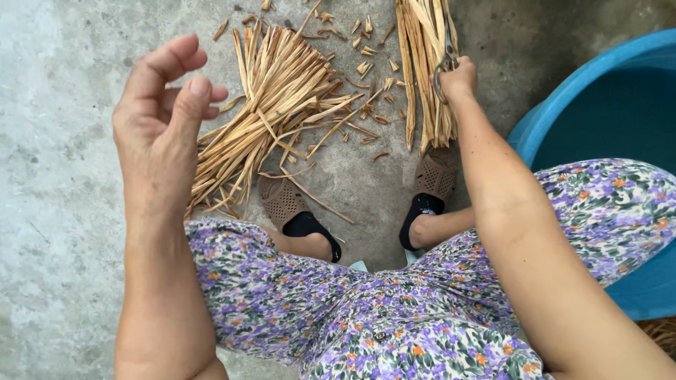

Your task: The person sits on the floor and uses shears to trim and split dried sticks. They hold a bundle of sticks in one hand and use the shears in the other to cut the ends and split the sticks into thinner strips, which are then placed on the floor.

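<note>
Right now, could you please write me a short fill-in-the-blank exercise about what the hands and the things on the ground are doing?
1. The right hand grips a pair of ____ beside a bundle of strips.
2. The left hand is raised and holds ____.
3. The tub at the right is coloured ____.
4. The loose pile of strips lies on the ____ floor.

Missing words: scissors; nothing; blue; concrete

A rough grey concrete floor (56, 105) carried everything. A fanned pile of pale split strips (271, 98) lay on it, short offcuts (366, 63) scattered just beside, and a second bundle of strips (422, 77) to the right. A blue tub (535, 127) stood at the right edge.
</note>
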Tool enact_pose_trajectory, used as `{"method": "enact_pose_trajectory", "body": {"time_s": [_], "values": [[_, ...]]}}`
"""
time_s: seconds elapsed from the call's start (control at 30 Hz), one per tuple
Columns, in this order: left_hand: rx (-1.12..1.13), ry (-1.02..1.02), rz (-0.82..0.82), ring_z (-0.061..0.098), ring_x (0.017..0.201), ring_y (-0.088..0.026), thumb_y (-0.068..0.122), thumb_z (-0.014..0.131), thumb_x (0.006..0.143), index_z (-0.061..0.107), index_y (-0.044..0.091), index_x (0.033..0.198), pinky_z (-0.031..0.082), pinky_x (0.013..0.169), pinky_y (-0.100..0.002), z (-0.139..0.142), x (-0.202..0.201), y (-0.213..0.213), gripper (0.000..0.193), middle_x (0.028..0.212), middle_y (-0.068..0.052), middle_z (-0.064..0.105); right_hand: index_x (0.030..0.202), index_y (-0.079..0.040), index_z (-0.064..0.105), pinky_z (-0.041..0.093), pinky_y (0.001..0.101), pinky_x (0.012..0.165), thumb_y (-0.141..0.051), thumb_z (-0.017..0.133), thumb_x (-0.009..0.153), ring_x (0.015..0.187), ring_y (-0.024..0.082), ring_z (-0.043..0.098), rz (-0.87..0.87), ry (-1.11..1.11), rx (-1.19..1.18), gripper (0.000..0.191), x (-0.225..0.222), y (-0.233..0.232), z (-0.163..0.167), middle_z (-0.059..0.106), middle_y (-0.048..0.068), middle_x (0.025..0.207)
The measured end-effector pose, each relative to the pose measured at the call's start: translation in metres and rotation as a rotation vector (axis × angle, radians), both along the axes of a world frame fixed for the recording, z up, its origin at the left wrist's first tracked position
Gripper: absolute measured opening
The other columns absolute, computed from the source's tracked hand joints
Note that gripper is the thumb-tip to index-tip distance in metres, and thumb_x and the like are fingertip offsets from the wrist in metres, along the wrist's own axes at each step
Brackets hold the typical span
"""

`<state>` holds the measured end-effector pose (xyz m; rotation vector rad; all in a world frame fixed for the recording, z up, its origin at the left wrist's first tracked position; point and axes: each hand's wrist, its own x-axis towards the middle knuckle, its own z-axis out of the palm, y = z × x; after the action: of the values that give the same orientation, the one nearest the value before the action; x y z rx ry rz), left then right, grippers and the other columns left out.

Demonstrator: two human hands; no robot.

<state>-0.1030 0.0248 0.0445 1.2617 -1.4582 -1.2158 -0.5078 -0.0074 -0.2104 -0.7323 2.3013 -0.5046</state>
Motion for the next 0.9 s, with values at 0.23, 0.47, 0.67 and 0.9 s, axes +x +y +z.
{"method": "enact_pose_trajectory", "body": {"time_s": [0.23,0.47,0.67,0.9], "values": [[0.06,-0.159,-0.033,0.071,0.102,-0.011,0.011,0.066,0.11,0.061,0.001,0.142,0.057,0.086,-0.023,-0.021,0.01,-0.017,0.034,0.133,-0.009,0.067,0.103,-0.008,0.061,0.054,0.045,0.08,-0.023,0.092,0.073,0.089,0.03,0.07,0.063,0.205,-0.14,0.045,-0.003,-0.003,-0.022,0.073,0.014,0.095],[-0.115,-0.704,-0.161,0.074,0.094,-0.021,0.013,0.076,0.098,0.077,0.006,0.115,0.056,0.084,-0.036,-0.143,0.056,-0.128,0.019,0.106,-0.012,0.077,0.101,-0.008,0.061,0.054,0.0446,0.08,-0.032,0.095,0.077,0.088,0.029,0.071,0.021,0.304,-0.315,0.048,-0.005,-0.011,-0.028,0.073,0.012,0.094],[0.165,-1.031,-0.13,0.071,0.089,-0.034,0.022,0.073,0.09,0.081,0.016,0.101,0.056,0.085,-0.044,-0.255,0.022,-0.147,0.015,0.098,-0.017,0.074,0.102,0.003,0.063,0.053,0.0441,0.071,-0.022,0.095,0.088,0.086,0.028,0.067,0.444,0.334,-0.563,0.043,-0.063,-0.047,0.071,0.071,0.016,0.094],[-0.089,-1.279,0.09,0.072,0.087,-0.037,0.01,0.063,0.097,0.073,0.005,0.1,0.059,0.071,-0.047,-0.305,-0.016,-0.108,0.012,0.104,-0.02,0.07,0.112,0.004,0.063,0.047,0.0276,0.056,-0.016,0.079,0.104,0.069,0.016,0.06,0.505,-0.182,-0.459,0.026,-0.054,0.012,0.213,0.071,0.015,0.095]]}}
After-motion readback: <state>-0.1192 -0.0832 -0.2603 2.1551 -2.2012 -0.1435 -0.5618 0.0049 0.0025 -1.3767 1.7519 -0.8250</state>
